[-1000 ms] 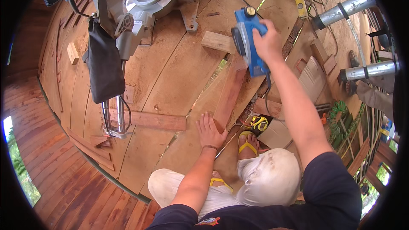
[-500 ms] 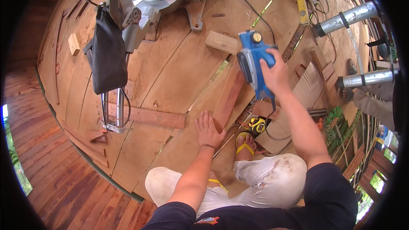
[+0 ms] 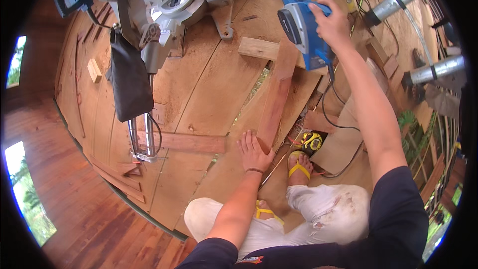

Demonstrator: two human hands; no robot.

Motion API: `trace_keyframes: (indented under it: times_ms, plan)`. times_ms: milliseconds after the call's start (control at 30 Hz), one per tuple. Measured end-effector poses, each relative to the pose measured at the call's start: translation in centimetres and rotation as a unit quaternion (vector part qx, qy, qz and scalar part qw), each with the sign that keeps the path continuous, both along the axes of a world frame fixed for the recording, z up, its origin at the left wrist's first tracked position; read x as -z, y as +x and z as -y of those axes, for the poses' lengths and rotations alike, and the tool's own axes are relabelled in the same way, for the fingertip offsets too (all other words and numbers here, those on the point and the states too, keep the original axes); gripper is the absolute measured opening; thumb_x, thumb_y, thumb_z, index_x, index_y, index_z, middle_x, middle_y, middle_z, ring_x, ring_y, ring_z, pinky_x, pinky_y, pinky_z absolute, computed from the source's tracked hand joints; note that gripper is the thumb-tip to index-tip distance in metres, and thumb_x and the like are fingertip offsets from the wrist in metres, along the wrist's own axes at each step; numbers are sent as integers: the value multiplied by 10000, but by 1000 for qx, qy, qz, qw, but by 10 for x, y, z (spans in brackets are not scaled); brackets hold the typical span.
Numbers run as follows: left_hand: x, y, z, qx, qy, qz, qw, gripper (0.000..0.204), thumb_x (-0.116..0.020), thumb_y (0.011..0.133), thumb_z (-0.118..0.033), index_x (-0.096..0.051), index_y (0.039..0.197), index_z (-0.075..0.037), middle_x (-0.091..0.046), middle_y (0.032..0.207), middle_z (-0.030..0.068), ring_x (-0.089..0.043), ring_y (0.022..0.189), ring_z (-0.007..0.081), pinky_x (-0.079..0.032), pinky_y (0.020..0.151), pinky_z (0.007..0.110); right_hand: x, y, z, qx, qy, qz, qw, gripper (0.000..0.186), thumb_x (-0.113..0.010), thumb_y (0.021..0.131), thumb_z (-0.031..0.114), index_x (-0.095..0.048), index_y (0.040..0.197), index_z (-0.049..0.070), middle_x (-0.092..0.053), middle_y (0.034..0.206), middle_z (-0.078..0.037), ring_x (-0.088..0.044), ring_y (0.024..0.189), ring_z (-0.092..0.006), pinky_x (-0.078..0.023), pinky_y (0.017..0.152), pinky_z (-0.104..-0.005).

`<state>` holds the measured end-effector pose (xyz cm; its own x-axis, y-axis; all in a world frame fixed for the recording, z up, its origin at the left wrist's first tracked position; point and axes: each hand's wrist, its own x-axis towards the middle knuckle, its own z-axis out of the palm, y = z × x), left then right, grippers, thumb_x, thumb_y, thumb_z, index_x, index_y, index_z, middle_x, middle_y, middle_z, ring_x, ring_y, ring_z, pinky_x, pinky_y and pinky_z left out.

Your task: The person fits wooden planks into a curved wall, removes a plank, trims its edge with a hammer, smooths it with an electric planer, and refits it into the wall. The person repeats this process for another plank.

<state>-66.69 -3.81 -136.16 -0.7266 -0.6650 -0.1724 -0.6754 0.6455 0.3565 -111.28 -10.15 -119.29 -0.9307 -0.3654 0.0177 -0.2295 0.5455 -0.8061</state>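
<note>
My right hand (image 3: 332, 26) is wrapped round the handle of a blue electric planer (image 3: 304, 27), which is held up at the far end of a reddish wooden board (image 3: 277, 94), to its right. A cord trails from the planer's rear. My left hand (image 3: 255, 153) lies with fingers stretched out at the near end of that board, by its left edge. Under the board's far end sits a pale wood block (image 3: 258, 48). Whether the planer touches anything below it, I cannot tell.
A mitre saw (image 3: 191, 7) with a black dust bag (image 3: 130, 77) stands at the far left. Another reddish board (image 3: 194, 142) lies left of my left hand. A yellow tape measure (image 3: 311, 141) and cardboard (image 3: 343, 142) are near my foot. Metal pipes (image 3: 398, 1) stick in from the right.
The planer has moved away past the board's far end and off to its right, uncovering more of the board. My left hand stays at the near end. The whole view has shifted slightly.
</note>
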Motion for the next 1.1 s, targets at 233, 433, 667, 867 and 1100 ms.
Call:
trace_keyframes:
  times_ms: [233, 433, 667, 867, 1100]
  plan:
    - [-8, -5, 3, 9, -1, -3, 1000, 969, -795, 721, -403, -359, 1479, 18, -345, 1585, 186, -270, 1509, 381, -212, 1237, 587, -67, 104, -185, 93, -229, 68, 967, 337, -713, 991, 213, -663, 1295, 78, -700, 911, -95, -562, 567, -67, -432, 481, -232]
    - [-24, -21, 11, -51, 64, 95, 992, 809, -782, 709, -303, -470, 1378, 27, -460, 1464, 233, -459, 1341, 403, -405, 1106, 485, -76, 168, -275, 168, -202, 56, 963, 366, -714, 996, 221, -642, 1308, 43, -671, 936, -67, -546, 600, -57, -449, 528, -220]
    - [-16, -33, 60, -55, 250, 144, 956, 434, -743, 737, -202, -613, 1093, 9, -704, 908, 159, -694, 829, 290, -557, 792, 391, -75, 204, -328, 196, -241, 38, 950, 325, -711, 998, 198, -658, 1273, 34, -658, 977, -46, -526, 601, -55, -450, 539, -221]
    - [-11, -31, 64, -66, 293, 123, 946, 469, -747, 735, -190, -604, 1131, 17, -697, 997, 173, -695, 923, 286, -550, 825, 386, -66, 211, -337, 201, -240, 32, 949, 300, -713, 995, 183, -669, 1248, 28, -664, 1065, -41, -522, 589, -58, -452, 537, -228]
    - [-15, -32, 22, -63, 94, 131, 985, 862, -797, 731, -337, -367, 1391, 15, -639, 1235, 288, -641, 1140, 440, -526, 989, 491, -67, 204, -313, 160, -132, 58, 977, 352, -778, 941, 218, -685, 1252, 83, -682, 910, -27, -542, 590, -70, -471, 542, -253]
